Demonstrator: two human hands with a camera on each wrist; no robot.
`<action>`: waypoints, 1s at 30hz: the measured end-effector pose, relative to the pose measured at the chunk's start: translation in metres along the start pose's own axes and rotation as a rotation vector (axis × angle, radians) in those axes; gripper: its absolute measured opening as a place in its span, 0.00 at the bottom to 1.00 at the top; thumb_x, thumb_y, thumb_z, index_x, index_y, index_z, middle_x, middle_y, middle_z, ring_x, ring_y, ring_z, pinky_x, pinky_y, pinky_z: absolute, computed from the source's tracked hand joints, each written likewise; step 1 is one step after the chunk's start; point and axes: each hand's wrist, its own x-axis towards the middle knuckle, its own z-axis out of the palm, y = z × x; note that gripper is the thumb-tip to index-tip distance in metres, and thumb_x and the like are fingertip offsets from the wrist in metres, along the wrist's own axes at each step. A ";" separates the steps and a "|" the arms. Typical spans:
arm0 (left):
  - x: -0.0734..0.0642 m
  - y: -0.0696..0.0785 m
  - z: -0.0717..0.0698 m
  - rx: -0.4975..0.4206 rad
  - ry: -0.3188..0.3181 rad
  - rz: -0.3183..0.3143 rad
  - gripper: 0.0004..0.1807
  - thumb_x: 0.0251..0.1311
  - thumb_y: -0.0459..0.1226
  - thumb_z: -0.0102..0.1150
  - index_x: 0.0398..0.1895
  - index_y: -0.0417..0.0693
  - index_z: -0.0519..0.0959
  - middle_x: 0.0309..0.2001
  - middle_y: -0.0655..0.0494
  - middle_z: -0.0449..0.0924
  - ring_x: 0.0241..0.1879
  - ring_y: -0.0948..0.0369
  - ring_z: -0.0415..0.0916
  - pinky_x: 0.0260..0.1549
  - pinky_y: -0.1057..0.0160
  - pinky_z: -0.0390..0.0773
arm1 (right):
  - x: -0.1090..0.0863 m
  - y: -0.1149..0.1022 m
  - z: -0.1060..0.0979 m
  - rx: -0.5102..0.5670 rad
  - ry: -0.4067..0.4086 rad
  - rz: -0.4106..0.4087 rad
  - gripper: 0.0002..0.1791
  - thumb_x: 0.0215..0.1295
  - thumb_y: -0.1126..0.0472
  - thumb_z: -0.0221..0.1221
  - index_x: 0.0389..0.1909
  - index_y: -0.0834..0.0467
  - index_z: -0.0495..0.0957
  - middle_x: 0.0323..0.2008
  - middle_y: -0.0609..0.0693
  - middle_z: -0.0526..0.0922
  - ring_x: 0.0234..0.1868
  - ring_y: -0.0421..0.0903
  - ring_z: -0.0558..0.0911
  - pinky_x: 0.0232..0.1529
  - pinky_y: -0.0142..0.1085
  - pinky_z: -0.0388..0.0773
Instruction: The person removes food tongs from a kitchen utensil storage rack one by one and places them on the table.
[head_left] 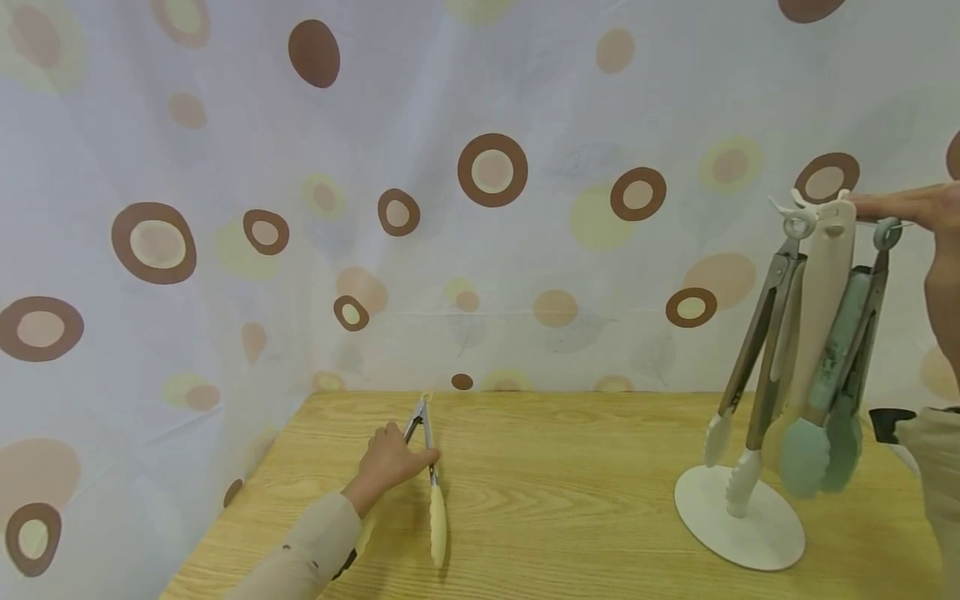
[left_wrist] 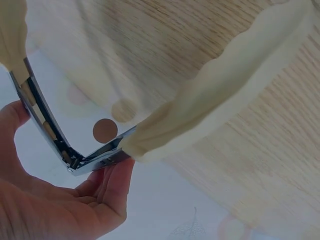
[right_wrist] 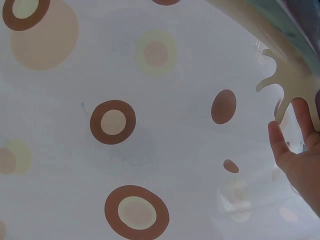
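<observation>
Nearest, lower left: a sleeve [head_left: 300, 546]. Lower left of centre, the left hand [head_left: 393, 458] is gripping pale-yellow tongs [head_left: 438, 523] by both wide-spread arms, over the table [head_left: 570, 500]. At right, the right hand [head_left: 926, 207] is touching the top of the hooked rack [head_left: 765, 533], fingers straight, clasping nothing. I'm suspecting a nudge there could tip it or unhook its hanging tongs [head_left: 805, 458].

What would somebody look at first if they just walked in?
Probably the white stand on the right of the table, hung with white-tipped tongs and green-tipped tongs, with the right hand at its top. Next, perhaps, the yellow-tipped tongs, spread in a V in the left hand. Behind everything is a pale sheet with brown-ringed spots.
</observation>
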 end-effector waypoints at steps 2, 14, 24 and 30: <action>0.001 0.000 0.001 0.013 -0.007 -0.006 0.42 0.51 0.56 0.65 0.48 0.25 0.66 0.44 0.33 0.69 0.42 0.43 0.70 0.37 0.46 0.74 | 0.000 0.000 0.000 0.018 0.013 -0.012 0.24 0.78 0.60 0.37 0.48 0.69 0.80 0.45 0.06 0.64 0.53 0.12 0.63 0.67 0.33 0.56; 0.005 -0.002 0.012 0.073 -0.039 -0.014 0.43 0.55 0.54 0.64 0.52 0.21 0.66 0.47 0.30 0.68 0.44 0.40 0.70 0.36 0.45 0.74 | 0.000 0.001 0.001 0.111 0.044 -0.071 0.23 0.75 0.63 0.36 0.50 0.57 0.82 0.45 0.12 0.71 0.53 0.17 0.69 0.66 0.31 0.58; 0.006 -0.001 0.019 0.148 -0.022 -0.009 0.37 0.54 0.54 0.64 0.43 0.24 0.69 0.36 0.35 0.69 0.36 0.45 0.69 0.31 0.48 0.74 | 0.000 0.000 0.003 0.094 0.072 -0.077 0.23 0.77 0.62 0.37 0.48 0.66 0.81 0.45 0.12 0.70 0.52 0.16 0.69 0.64 0.28 0.59; 0.006 -0.001 0.026 0.189 -0.030 0.002 0.35 0.54 0.53 0.64 0.41 0.24 0.70 0.35 0.35 0.69 0.37 0.44 0.68 0.34 0.45 0.73 | -0.002 0.000 0.003 0.081 0.054 -0.040 0.24 0.78 0.60 0.37 0.47 0.68 0.81 0.45 0.10 0.69 0.53 0.15 0.67 0.67 0.34 0.58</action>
